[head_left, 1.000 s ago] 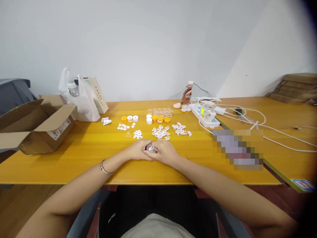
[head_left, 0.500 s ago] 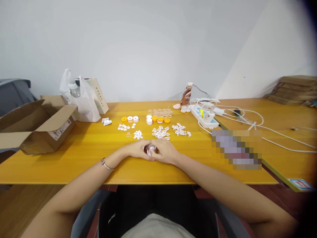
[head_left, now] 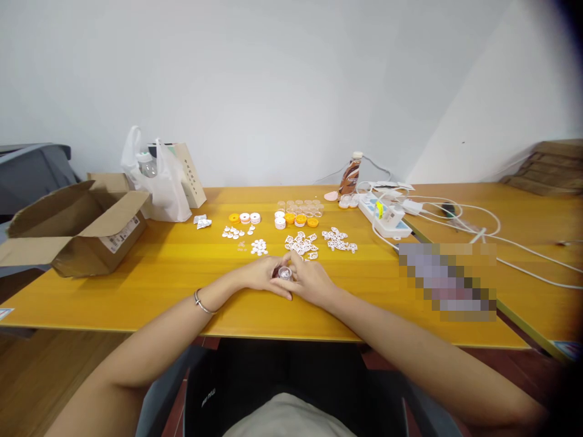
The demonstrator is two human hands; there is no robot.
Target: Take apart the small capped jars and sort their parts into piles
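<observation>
Both my hands meet over the near middle of the table around a small clear round cup (head_left: 285, 274), which has something pale or shiny inside. My left hand (head_left: 264, 275) closes on its left side, a bracelet on the wrist. On the other side, my right hand (head_left: 312, 279) grips it with thumb and fingers. Just beyond the hands lie white leaf-shaped cut-out pieces (head_left: 300, 243), with a second group of white cut-outs (head_left: 336, 238) to the right. Small white round pieces (head_left: 259, 247) are left of them, and white discs with stems (head_left: 234, 233) lie farther left.
Orange and white round caps (head_left: 296, 220) and clear cups (head_left: 300, 207) stand behind the pieces. A power strip (head_left: 385, 218) with loose white cables and a brown bottle (head_left: 350, 176) are on the right. An open cardboard box (head_left: 86, 243) and a plastic bag (head_left: 166, 191) occupy the left.
The view has shifted slightly, so the table items appear farther right. My fingers have moved around the cup, and its round top now faces up more plainly between them.
</observation>
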